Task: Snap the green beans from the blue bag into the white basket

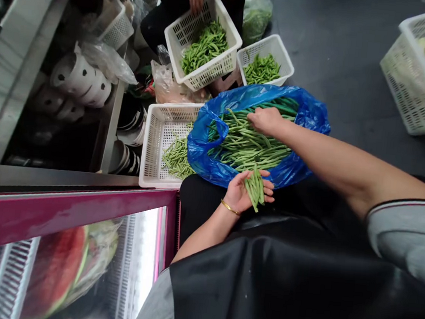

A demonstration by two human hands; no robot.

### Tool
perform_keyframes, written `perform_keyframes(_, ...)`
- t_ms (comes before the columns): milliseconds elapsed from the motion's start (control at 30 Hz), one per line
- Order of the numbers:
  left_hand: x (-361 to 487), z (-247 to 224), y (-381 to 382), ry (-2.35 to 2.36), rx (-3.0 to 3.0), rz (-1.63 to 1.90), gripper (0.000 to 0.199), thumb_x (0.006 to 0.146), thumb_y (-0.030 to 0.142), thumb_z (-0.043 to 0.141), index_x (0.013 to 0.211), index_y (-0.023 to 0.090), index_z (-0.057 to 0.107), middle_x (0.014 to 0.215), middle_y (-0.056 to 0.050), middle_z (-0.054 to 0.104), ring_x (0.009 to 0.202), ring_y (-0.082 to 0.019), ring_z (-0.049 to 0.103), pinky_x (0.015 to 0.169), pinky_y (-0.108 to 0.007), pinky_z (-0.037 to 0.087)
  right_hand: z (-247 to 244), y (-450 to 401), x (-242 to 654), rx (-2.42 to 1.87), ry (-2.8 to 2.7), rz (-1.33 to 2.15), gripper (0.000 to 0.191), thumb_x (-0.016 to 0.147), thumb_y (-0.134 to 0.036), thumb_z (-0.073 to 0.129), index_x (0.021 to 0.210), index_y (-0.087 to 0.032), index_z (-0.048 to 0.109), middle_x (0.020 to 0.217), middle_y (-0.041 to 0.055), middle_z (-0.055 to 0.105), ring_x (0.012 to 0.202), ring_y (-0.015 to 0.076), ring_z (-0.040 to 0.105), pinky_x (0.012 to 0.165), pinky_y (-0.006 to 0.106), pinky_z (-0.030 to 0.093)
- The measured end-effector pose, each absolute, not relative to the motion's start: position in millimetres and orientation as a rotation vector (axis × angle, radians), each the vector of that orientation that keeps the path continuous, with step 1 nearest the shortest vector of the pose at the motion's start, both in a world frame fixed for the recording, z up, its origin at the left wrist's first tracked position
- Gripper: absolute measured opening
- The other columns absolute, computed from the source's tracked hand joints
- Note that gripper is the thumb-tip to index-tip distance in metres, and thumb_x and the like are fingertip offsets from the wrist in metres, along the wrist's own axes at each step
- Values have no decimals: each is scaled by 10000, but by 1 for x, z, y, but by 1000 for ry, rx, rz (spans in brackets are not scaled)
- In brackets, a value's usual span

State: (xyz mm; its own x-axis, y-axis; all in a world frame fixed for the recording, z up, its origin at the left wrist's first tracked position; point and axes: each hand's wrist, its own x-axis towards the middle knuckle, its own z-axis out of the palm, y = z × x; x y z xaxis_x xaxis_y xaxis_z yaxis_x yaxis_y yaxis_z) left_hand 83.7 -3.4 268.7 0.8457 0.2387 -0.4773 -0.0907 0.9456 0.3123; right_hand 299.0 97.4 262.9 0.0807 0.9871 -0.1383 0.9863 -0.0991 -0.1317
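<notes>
Long green beans (251,143) fill an open blue plastic bag (317,112) in front of me. My left hand (245,190) is palm up at the bag's near edge, with a small bunch of short green bean pieces (255,188) lying across the palm and the fingers loosely curled beside it. Over the beans in the bag is my right hand (267,120), knuckles up, its fingers bent in at the beans; the fingertips are partly hidden. Left of the bag, a white basket (154,144) holds short bean pieces (178,158).
Another person's hands (196,0) are by a white basket (173,38) of green pods, with a smaller basket (287,66) beside it. A crate (411,88) stands at the right. A metal shelf (112,125) and a pink-edged display case (80,207) border the left.
</notes>
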Motion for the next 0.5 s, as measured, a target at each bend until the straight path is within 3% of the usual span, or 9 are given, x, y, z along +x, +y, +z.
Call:
perform_keyframes(100,84,268,1,565,246,194,492,886,441,333,996,72,640,832,-166,680,731,-257,675,706,-434,529,290,78,297,-2167,-2066,201,390,917,-282,344,1042,-112,672,1055,207,647,868,315,621,695,393,422)
perform_keyframes(267,93,264,2,615,213,177,408,900,345,363,960,58,646,688,-104,652,551,-177,623,635,-339,511,327,-9,289,-1872,-1739,173,342,922,-320,365,988,-180,670,968,110,678,911,229,617,793,342,449)
perform_keyframes(367,97,266,-4,626,240,134,336,831,248,428,1011,59,640,743,-123,685,607,-189,657,646,-317,509,306,-48,282,-1811,-1583,333,271,890,-339,431,877,-203,665,896,87,694,855,217,632,787,343,477)
perform_keyframes(500,95,273,-15,568,297,103,408,675,168,477,1035,61,634,837,-153,710,702,-221,686,653,-318,514,285,-72,277,-1773,-1316,732,258,858,-404,510,862,-193,657,839,67,696,687,187,635,671,321,501)
